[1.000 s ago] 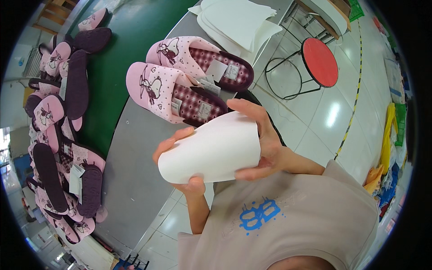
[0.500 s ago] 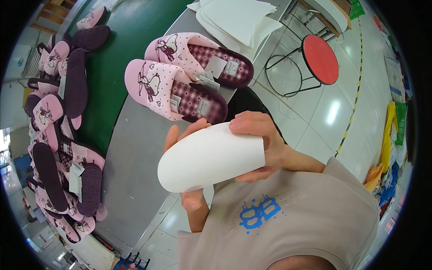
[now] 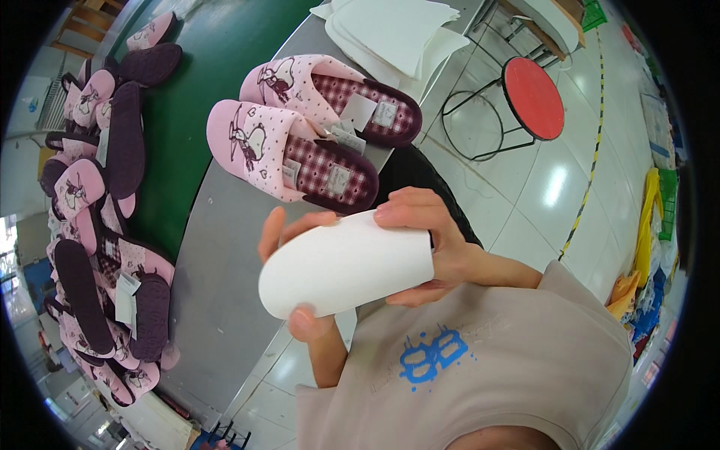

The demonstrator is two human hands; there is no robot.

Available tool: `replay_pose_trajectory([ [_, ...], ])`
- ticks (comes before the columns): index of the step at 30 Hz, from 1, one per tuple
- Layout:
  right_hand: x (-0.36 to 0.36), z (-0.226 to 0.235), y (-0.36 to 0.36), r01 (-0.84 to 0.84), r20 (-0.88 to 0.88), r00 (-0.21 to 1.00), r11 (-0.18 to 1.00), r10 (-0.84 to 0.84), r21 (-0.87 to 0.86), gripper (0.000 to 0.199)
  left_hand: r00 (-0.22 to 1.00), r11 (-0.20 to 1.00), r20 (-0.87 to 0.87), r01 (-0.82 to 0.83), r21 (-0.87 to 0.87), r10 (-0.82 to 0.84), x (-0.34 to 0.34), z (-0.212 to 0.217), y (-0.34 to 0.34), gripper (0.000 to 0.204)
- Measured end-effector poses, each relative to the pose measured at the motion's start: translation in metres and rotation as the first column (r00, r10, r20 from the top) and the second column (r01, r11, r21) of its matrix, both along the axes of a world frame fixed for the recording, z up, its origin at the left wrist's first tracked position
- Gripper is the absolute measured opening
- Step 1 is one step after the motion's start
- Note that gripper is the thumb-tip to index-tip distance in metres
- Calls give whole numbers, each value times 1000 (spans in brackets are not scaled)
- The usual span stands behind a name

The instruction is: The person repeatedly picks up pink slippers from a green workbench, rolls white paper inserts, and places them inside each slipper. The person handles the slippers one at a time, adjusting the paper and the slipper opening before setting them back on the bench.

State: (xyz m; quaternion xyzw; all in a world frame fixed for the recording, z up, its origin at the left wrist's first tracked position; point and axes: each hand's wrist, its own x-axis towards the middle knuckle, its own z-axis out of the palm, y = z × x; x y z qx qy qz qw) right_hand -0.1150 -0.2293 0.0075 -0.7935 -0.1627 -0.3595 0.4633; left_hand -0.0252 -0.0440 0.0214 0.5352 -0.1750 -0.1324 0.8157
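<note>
L fingers (image 3: 311, 220) & R fingers (image 3: 409, 214) part-curled, gripping bent wht sheet (image 3: 345, 262), pink slippers (image 3: 274, 150) on grey tbl (image 3: 217, 277)

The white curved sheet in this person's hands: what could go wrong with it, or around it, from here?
The curved white sheet is held bent between the left hand and the right hand; squeezed too hard, it might crease, or spring open if one hand slips.

The pair of slippers sits with its heels near the edge of the grey table, so a bump might knock one off.

The pile of white sheets overlaps loosely and could slide.
</note>
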Motion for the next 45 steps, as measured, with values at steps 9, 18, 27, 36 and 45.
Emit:
replay_pose_trajectory([
  [9, 5, 10, -22, 274, -126, 954, 962, -271, 7, 37, 579, 726, 677, -200, 658, -454, 131, 27, 17, 95],
  [18, 20, 25, -27, 333, -180, 889, 862, -422, -382, 24, 180, 557, 650, -380, 738, -738, 193, 27, -23, 114],
  [27, 47, 34, -49, 187, -35, 971, 844, -236, -503, 24, 326, 627, 676, -256, 736, -661, 175, 3, -2, 88],
  [36, 57, 46, -72, -12, -90, 995, 823, -47, -568, 27, 388, 705, 712, -189, 683, -585, 166, -2, -3, 98],
  [45, 116, 11, -36, 5, -176, 978, 854, -112, -520, 35, 341, 745, 754, -189, 640, -561, 171, -15, 2, 89],
])
